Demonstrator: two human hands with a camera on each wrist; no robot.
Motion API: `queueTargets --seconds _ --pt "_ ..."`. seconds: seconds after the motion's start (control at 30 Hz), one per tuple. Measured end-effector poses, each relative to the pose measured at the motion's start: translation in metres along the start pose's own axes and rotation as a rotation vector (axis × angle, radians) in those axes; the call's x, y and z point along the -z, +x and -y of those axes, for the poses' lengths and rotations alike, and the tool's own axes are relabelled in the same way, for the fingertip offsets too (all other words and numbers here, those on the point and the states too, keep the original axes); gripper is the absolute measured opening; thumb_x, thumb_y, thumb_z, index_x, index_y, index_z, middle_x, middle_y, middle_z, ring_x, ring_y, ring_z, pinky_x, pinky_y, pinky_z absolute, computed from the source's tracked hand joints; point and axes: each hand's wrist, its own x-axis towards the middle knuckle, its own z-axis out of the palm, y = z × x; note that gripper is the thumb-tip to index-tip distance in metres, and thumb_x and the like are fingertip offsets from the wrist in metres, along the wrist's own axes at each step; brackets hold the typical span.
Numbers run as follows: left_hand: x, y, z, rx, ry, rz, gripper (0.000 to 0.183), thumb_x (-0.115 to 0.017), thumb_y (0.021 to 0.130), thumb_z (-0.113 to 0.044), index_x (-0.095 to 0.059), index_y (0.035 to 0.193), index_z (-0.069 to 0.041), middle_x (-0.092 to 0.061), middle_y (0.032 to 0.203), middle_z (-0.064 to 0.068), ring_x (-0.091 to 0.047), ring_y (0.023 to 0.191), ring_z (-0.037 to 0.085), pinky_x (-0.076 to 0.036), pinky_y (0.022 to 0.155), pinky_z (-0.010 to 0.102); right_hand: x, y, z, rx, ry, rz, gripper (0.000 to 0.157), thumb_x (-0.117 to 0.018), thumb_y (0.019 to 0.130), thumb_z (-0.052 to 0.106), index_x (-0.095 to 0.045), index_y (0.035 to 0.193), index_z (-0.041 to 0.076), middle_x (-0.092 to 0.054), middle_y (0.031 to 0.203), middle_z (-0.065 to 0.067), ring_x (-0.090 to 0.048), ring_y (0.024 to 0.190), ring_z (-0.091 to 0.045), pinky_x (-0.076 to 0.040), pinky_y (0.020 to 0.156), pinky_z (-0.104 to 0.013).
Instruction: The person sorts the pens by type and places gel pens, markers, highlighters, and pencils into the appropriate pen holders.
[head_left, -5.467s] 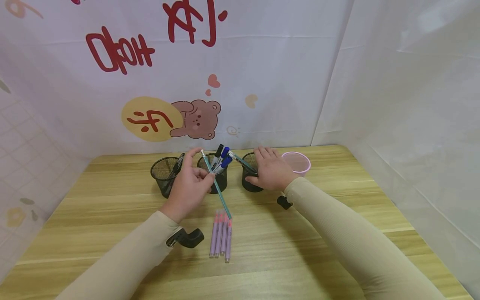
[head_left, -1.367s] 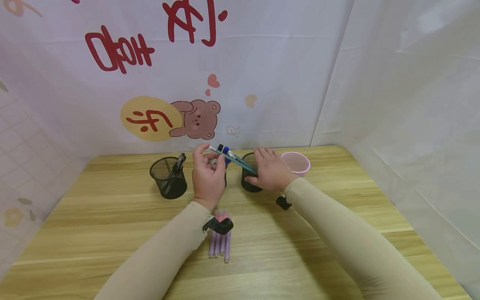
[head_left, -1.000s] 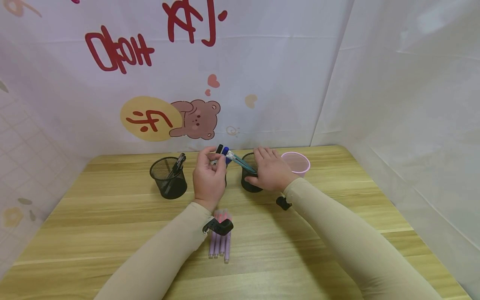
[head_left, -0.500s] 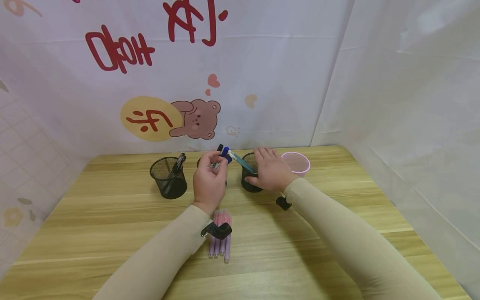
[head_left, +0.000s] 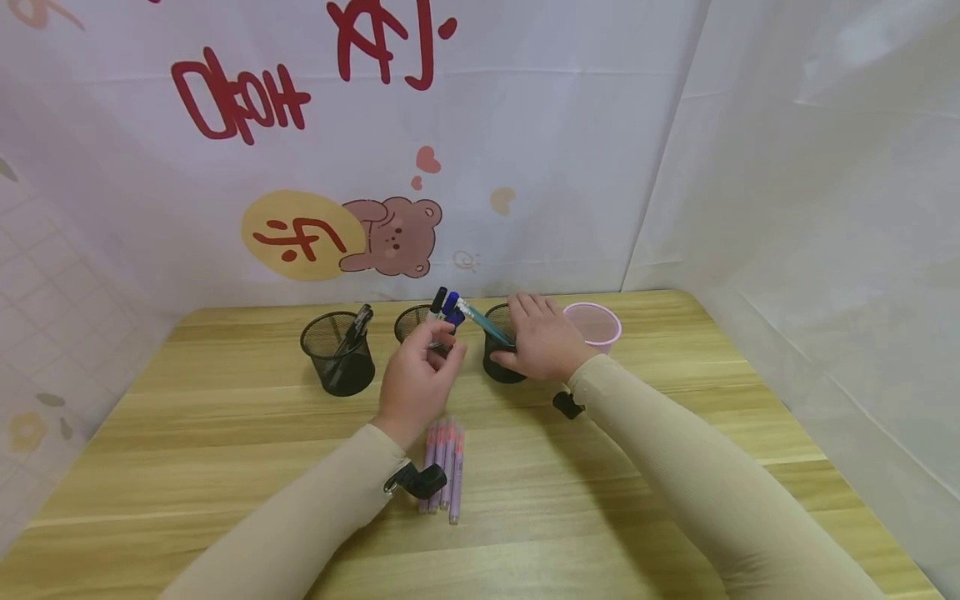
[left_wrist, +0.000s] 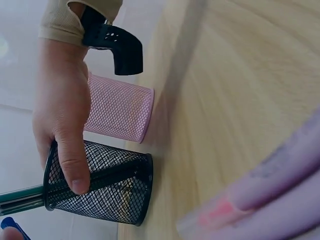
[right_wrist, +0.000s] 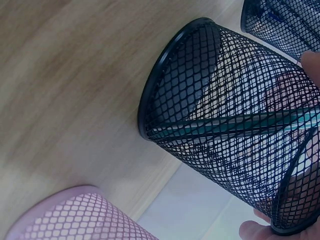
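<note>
My right hand grips a black mesh pen holder, the thumb lying along its near side in the left wrist view. Several teal pencils lean to the left inside it, white eraser ends up. In the right wrist view, they show through the mesh. My left hand is in front of the second pen holder, fingers loosely bent and holding nothing. That holder contains black-capped and blue-capped markers. Several lilac pens lie side by side below the left hand.
At the left stands another black mesh pen holder with black pens leaning in it. A pink mesh pen holder stands behind my right hand. A printed cloth hangs along the table's back edge.
My left hand carried a teal pencil rightward and let it go among the pencils in the held pen holder. It has since drawn back slightly toward me. My right hand has stayed put.
</note>
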Motion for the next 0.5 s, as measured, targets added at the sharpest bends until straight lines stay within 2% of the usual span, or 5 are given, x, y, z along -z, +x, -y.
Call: queueTargets --seconds 0.2,0.5 --pt "0.007 -0.005 0.001 0.045 0.073 0.111 0.033 -0.07 0.102 -0.029 -0.067 0.131 -0.015 -0.072 0.116 0.003 -0.067 0.08 0.011 -0.057 0.071 0.031 0.001 0.0 0.0 0.002 0.002 -0.001 0.103 -0.06 0.096 0.069 -0.027 0.163 -0.003 -0.035 0.168 -0.023 -0.033 0.157 -0.043 -0.025 0.131 -0.056" --pt "0.016 -0.011 0.005 0.082 0.209 0.224 0.03 -0.072 0.101 -0.031 -0.069 0.127 -0.016 -0.074 0.115 0.003 -0.071 0.09 0.015 -0.061 0.083 0.04 0.001 -0.001 0.0 -0.006 -0.001 0.013 0.103 -0.059 0.097 0.069 -0.026 0.163 -0.003 -0.032 0.169 -0.024 -0.031 0.158 -0.043 -0.024 0.131 -0.057"
